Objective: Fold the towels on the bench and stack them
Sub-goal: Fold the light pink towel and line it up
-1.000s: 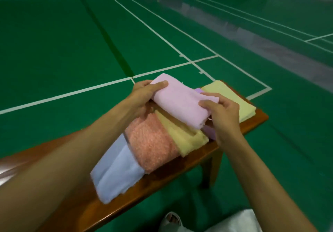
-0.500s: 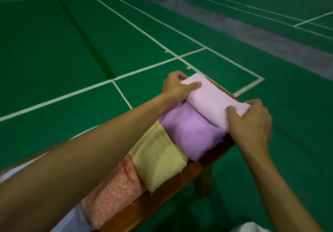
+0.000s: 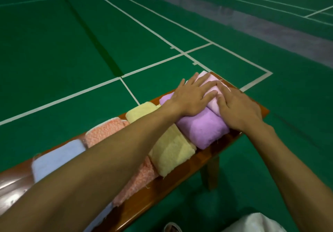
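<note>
Head view: left hand (image 3: 192,96) and right hand (image 3: 237,109), fingers straight, press the pink towel (image 3: 212,103) flat at the right end of the bench (image 3: 162,190), overlapping the purple towel (image 3: 203,129). Placement judged nearly complete; next, lift both hands off without dragging it.

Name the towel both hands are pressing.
The pale pink towel at the bench end, overlapping the purple towel; yellow towel, salmon towel and blue towel lie nearer.
</note>
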The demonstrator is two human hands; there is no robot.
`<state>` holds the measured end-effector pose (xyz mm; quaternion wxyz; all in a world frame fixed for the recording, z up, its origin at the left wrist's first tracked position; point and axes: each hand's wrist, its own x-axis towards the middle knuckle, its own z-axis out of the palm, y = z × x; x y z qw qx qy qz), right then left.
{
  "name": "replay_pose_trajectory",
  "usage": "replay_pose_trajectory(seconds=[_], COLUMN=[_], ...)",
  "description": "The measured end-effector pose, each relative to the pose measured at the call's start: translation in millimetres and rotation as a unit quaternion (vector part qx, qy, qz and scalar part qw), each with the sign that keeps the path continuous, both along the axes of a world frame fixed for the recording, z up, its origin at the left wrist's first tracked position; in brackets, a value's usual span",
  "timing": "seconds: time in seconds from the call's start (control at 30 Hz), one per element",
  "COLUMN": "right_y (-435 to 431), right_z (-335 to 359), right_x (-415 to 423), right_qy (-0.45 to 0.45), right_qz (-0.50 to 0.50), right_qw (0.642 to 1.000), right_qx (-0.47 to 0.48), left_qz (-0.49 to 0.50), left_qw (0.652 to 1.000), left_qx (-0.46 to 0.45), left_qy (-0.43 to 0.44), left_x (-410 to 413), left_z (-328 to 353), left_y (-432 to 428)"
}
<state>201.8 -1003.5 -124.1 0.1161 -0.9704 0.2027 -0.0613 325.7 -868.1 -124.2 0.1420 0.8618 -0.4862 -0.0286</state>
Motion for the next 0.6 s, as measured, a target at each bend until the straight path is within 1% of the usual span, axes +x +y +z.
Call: replay_pose_trajectory(seconds=[0.07,0.13,0.2,0.27,0.33,0.47,0.6], right_y=[2.5,9.1,23.8,44.4,73.0,148.6,226.1], right_z=[7.7,16.4,26.1,36.0,44.8,55.6,62.8], right_x=[-3.5,-14.9,-31.3,-43.5,-48.1,-47.2,-43.2], right_qy=[0.013,0.021,0.004,-0.021,-0.037,-0.068,-0.069], right_qz=[-0.004,-0.004,0.007,0.036,0.070,0.123,0.175], right_qw=[1.000,1.000,0.999,0.997,0.996,0.990,0.980], right_qx=[0.002,-0.019,-0.050,-0.061,-0.047,0.019,0.067], left_qz=[0.012,0.041,0.062,0.078,0.100,0.158,0.206], left_qw=[1.000,0.999,0.997,0.996,0.994,0.987,0.978], left_qx=[0.003,-0.011,-0.033,-0.047,-0.047,-0.040,-0.034], left_qy=[-0.013,0.007,0.014,-0.002,-0.009,-0.007,-0.009], left_x=[-7.7,-21.8,-37.4,-53.0,-67.0,-90.6,-114.5], left_z=[10.4,21.0,30.0,38.9,46.0,52.7,55.5], left_y=[7.3,27.8,59.5,101.8,149.2,239.2,327.4])
